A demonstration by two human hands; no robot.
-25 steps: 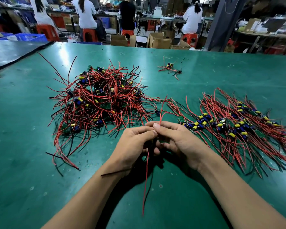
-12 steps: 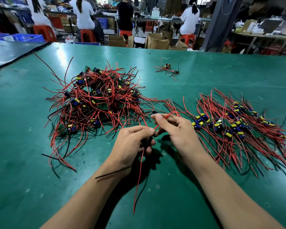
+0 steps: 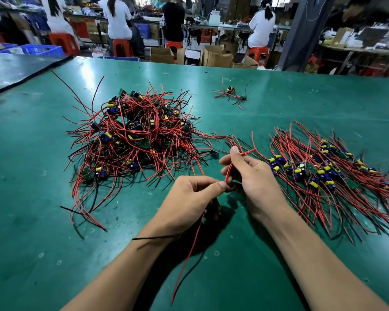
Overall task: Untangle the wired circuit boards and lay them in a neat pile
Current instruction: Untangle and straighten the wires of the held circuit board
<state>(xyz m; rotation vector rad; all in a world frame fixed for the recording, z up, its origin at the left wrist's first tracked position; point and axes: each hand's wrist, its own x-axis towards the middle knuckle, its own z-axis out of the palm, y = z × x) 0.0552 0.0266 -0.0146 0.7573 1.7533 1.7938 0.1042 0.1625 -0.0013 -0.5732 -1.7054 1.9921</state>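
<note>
The tangled heap [image 3: 139, 135] at left centre is the biggest mass, boards buried in crossed red and black leads, so I judge most of the sorting is left to do; the neat pile [image 3: 323, 173] to the right is nearly as broad but flatter, its boards in a band and its leads fanned one way, which suggests a fair share is done; a stray board or two [image 3: 231, 92] lies well apart, farther back; between the two piles the left hand [image 3: 189, 198] and right hand [image 3: 254, 176] hold one red wire [image 3: 228, 170], the fingers of each closed narrowly in a pinch on it, the right above the left; its red and black tails hang below the left hand; whether its board sits in that hand I cannot tell.

The room is a busy workshop with seated people at far benches, red stools [image 3: 121, 47] and cardboard boxes [image 3: 216, 56]; the desk [image 3: 54, 254] is a green mat, scuffed and speckled.
</note>
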